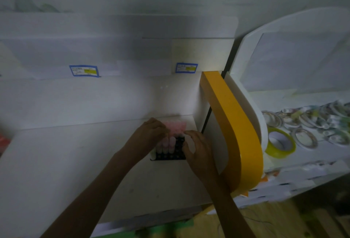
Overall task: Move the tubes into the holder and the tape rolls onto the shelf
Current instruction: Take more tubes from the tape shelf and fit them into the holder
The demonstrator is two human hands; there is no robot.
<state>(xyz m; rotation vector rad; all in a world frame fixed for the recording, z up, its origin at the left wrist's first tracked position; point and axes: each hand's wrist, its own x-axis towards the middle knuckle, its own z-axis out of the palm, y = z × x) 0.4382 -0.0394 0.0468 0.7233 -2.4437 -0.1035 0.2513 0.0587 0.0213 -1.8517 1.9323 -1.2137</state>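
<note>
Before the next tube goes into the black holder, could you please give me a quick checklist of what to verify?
1. Black holder sits flat on the white surface: ok.
2. Free holes remain on the holder's near and right side: ok.
3. Pink tubes already placed stand upright: cannot tell, too blurred.
4. Left hand has a grip on a tube: cannot tell, fingers curl over the tubes.
5. Right hand steadies the holder's right edge: cannot tell, contact is unclear.
6. Yellow tape roll is on the shelf at right: ok.
</note>
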